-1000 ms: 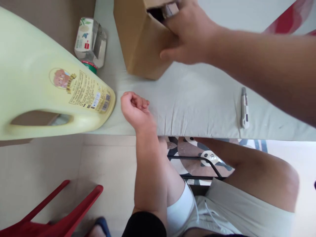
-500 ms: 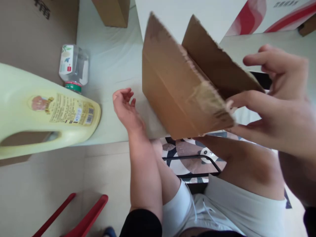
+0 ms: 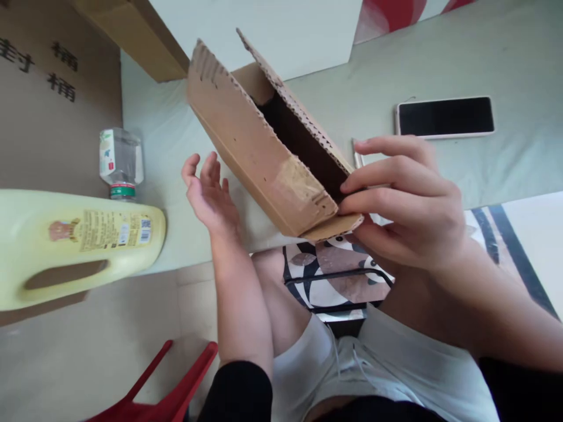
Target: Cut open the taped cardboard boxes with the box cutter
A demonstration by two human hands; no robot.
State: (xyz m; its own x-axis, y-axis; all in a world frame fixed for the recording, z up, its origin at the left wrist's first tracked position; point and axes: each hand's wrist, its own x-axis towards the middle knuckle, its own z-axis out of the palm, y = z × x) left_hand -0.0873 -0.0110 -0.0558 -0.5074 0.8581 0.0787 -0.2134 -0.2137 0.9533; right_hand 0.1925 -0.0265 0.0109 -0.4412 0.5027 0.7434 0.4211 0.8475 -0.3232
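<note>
A small brown cardboard box [image 3: 259, 158] is tilted over the edge of the covered table, its long flaps standing up and its dark inside partly showing. My right hand [image 3: 409, 205] grips it at the near right end, with fingertips on the end flap [image 3: 336, 227] and at the opening. Left of the box, my left hand [image 3: 213, 196] is held palm up, fingers apart and loosely bent, with nothing in it. Whether its fingers touch the box's side, I cannot tell.
On the pale table cover stand a yellow jug [image 3: 127, 228] and a clear bottle [image 3: 127, 158] at left, and a phone [image 3: 446, 117] at right. Large cartons [image 3: 61, 135] line the back left, beside a white box [image 3: 264, 23]. A red chair [image 3: 189, 375] is below.
The box has turned and shifted left, so its opening shows more. My right hand has moved left and down with it. The view has swung right, uncovering the phone.
</note>
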